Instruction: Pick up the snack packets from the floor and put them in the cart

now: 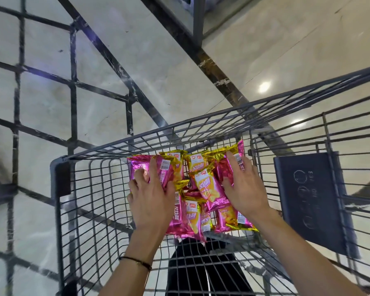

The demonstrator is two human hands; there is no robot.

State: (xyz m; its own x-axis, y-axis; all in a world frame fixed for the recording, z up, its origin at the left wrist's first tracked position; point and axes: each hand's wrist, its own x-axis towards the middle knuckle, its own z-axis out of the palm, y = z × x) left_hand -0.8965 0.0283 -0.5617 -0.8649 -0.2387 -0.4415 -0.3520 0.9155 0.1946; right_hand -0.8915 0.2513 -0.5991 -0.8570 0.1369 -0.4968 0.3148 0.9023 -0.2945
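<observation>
Several pink and gold snack packets point(203, 189) are bunched together over the inside of a grey wire cart point(90, 189). My left hand point(152, 197) grips the left side of the bunch, with a pink packet point(165, 169) between its fingers. My right hand point(241, 186) presses on the right side, fingers spread over a red-pink packet point(224, 167). Both hands are inside the cart's rim. Some lower packets point(192, 218) hang below my palms. I cannot tell whether the bunch rests on the cart's bottom.
A dark flap with printed symbols point(308, 201) sits at the cart's right end. The floor point(158, 60) is pale polished tile with dark stripes. A dark metal frame post point(197, 20) stands at the top. My dark trouser legs point(201, 270) show through the wire.
</observation>
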